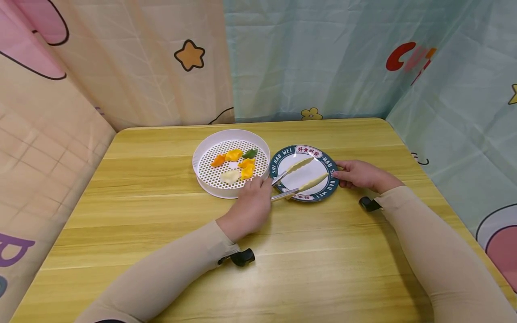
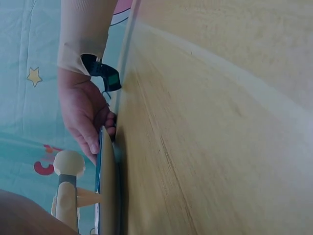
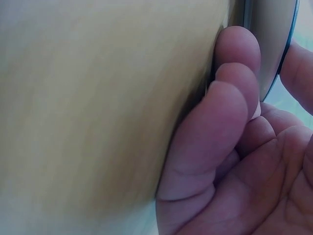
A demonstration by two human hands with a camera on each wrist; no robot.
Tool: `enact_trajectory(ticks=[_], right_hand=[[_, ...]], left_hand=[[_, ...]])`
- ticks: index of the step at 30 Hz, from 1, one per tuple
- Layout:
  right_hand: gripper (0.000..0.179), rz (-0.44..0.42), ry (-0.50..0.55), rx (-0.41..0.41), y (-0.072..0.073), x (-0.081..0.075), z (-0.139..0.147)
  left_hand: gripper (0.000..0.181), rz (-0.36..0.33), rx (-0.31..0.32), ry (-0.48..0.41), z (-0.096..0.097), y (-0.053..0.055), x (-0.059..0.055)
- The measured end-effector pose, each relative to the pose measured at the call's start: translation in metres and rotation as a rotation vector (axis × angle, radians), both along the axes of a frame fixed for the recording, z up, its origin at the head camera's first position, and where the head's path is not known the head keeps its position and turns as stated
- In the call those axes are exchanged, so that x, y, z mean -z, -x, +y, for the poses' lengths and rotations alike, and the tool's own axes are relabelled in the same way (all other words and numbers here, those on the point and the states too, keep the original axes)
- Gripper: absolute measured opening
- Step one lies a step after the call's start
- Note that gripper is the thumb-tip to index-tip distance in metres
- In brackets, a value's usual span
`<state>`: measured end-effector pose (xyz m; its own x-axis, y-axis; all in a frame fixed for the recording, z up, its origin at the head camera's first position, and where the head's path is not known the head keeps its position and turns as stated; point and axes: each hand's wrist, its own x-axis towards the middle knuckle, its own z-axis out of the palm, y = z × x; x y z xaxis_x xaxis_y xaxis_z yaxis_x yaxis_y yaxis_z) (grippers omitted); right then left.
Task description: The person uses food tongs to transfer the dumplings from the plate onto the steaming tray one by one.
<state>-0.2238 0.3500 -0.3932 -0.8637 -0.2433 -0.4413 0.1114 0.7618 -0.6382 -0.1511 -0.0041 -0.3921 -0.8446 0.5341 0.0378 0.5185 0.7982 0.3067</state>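
Note:
My left hand [image 1: 255, 202] grips a pair of tongs [image 1: 312, 183] with cream tips and metal arms. The tongs' arms are spread apart over a white plate [image 1: 328, 161] with a dark green lettered rim. At the plate's right edge, my right hand [image 1: 357, 175] pinches the rim, thumb on top and fingers beneath, as the right wrist view shows. To the left stands a round white steamer basket [image 1: 226, 194] with a perforated base. Several small dumplings [image 1: 230, 176] lie in it, in white, yellow, orange and green. No food shows on the plate.
All of this is on a wood-grain table [image 1: 315, 269]. Behind it hangs a printed curtain [image 1: 307, 58], and more curtain closes in both sides. A small black camera [image 1: 242, 257] is strapped at the left wrist, another black camera [image 1: 368, 204] at the right.

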Motion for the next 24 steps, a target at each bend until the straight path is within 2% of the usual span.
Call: enact_trajectory(ticks=[5,10,19,24], right_hand=[[0.059,0.015,-0.009,-0.022,0.001,0.001,0.001],[0.06,0.028,-0.019,-0.038,0.002,0.001,0.002],[0.06,0.014,-0.025,-0.031,0.002,0.001,0.001],[0.06,0.02,-0.029,-0.042,0.004,0.001,0.0]], left_hand=[[0.041,0.021,0.0,-0.015,-0.004,-0.007,-0.001],[0.043,-0.025,-0.008,-0.018,-0.009,-0.01,0.002],[0.04,-0.099,-0.008,0.022,-0.015,-0.005,0.007],[0.051,-0.148,-0.034,0.046,-0.015,-0.001,0.006]])
